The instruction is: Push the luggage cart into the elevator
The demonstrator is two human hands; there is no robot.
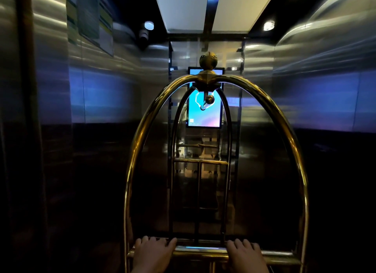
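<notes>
Two bare hands rest on the horizontal push bar of a brass luggage cart at the bottom of the view. The left hand lies palm down on the left part of the bar, fingers curled forward over its far side and the thumb angled inward toward the middle. The right hand mirrors it on the right part — palm down, fingers draped over the rail, wrist dropping out of frame. Both hands grasp the bar, well apart, with a bare stretch of shiny tube between them.

The cart stands straight ahead, inside the elevator. Its near arched tube rises from both ends of the push bar and meets at a round brass finial at the top. A smaller, darker arch sits within it, farther away, with a crossbar and a vertical rod below. A short hanging rod with a ball end points back from under the top joint.

Brushed steel walls close in on either side, streaked with blue reflections. On the back wall a lit screen glows blue and teal behind the cart's top. A posted notice hangs high on the left wall, its text too blurred to read. Long bright ceiling panels and small round lights shine overhead.
</notes>
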